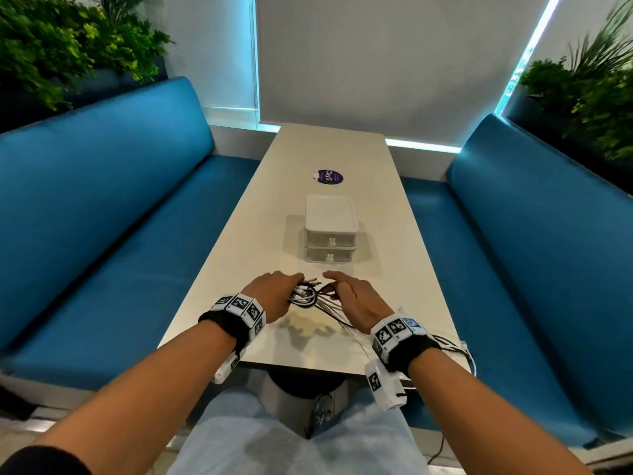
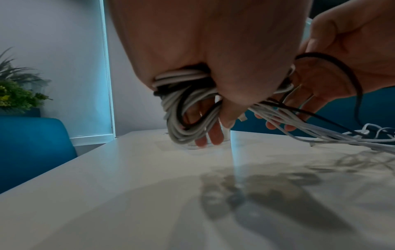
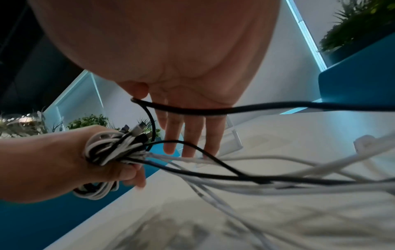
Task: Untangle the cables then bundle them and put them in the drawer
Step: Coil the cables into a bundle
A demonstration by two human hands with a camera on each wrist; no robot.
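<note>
My left hand (image 1: 274, 291) grips a coil of white and black cables (image 1: 303, 296) a little above the white table (image 1: 236, 269); in the left wrist view the coil (image 2: 181, 104) hangs under my curled fingers. Loose strands (image 3: 235, 179) run from it to the right, across the table to its near right corner (image 1: 455, 347). My right hand (image 1: 356, 296) is beside the coil with straight fingers (image 3: 192, 135), and one black cable (image 3: 192, 110) loops across its palm. A white two-drawer unit (image 1: 330, 234) stands just beyond both hands, drawers shut.
A round purple sticker (image 1: 327, 176) lies on the table behind the drawer unit. Blue benches (image 1: 102, 200) (image 1: 534, 234) flank the narrow table. Plants (image 1: 51, 46) stand behind the bench backs, and the table's near edge is at my lap.
</note>
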